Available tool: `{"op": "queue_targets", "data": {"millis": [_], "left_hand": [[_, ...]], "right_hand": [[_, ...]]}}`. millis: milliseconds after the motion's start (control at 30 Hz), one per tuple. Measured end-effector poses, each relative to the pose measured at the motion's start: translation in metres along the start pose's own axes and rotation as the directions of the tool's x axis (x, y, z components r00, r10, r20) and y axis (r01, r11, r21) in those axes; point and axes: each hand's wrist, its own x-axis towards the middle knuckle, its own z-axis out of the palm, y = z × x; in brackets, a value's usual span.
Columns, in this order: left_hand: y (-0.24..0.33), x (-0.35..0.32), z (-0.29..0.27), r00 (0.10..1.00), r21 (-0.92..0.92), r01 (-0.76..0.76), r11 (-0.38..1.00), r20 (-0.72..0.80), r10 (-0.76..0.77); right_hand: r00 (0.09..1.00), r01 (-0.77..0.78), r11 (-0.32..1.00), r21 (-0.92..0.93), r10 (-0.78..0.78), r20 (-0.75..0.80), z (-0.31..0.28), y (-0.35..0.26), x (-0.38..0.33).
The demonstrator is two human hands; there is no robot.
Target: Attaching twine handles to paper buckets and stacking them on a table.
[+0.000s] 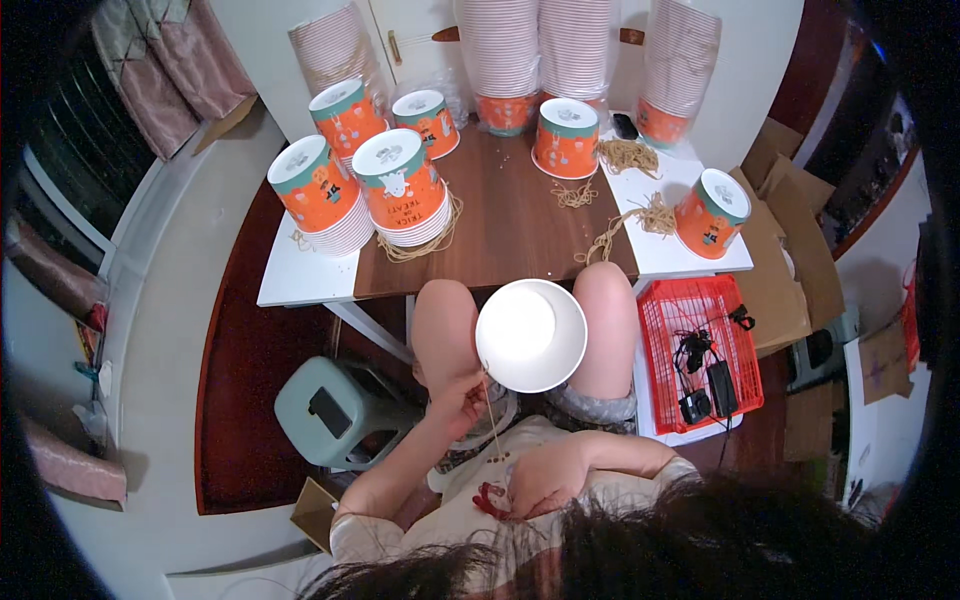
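A white paper bucket [568, 345] rests between my knees, its open mouth facing up and its inside bare. At the bucket's near left rim, my left hand [462, 402] is closed in a pinch on a thin tan cord [493, 415]. The cord stretches from those fingertips down toward my chest. My right hand [550, 474] is curled closed in front of my shirt, beside the cord's lower end. Whether its fingers grip the cord is hidden.
Orange-and-teal buckets [405, 190] stand upside down on the table [490, 220], some in stacks. Bundles of tan cord [655, 213] lie among them. Wrapped bucket stacks [500, 50] line the back. A red basket [655, 350] with black adapters is at right, a grey-green stool [318, 412] at left.
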Motion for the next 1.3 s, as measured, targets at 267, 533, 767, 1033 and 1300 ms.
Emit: {"op": "queue_targets", "data": {"millis": [267,533,767,1033,1300], "left_hand": [[0.006,-0.004,0.003,0.989,0.146,-0.147,0.978,0.031,0.144],[-0.007,-0.033,0.020,0.991,0.202,0.082,0.976,-0.124,-0.057],[-0.011,-0.015,0.011,0.993,-0.052,0.106,0.993,0.056,-0.103],[-0.015,-0.014,0.021,0.998,-0.198,0.050,0.979,0.040,-0.042],[-0.009,-0.005,0.023,0.999,-0.212,-0.032,0.977,-0.050,0.021]], "right_hand": [[0.995,0.063,0.990,0.125,-0.073,0.075,-0.008,-0.013,0.005],[1.000,-0.017,0.999,0.029,0.017,0.012,-0.005,-0.020,0.000],[1.000,-0.024,0.996,0.087,0.023,0.010,-0.002,-0.019,0.003],[0.999,-0.012,0.998,0.056,0.009,0.044,-0.005,-0.019,0.002],[0.993,0.113,0.986,0.125,-0.117,0.031,-0.003,-0.013,0.005]]}}
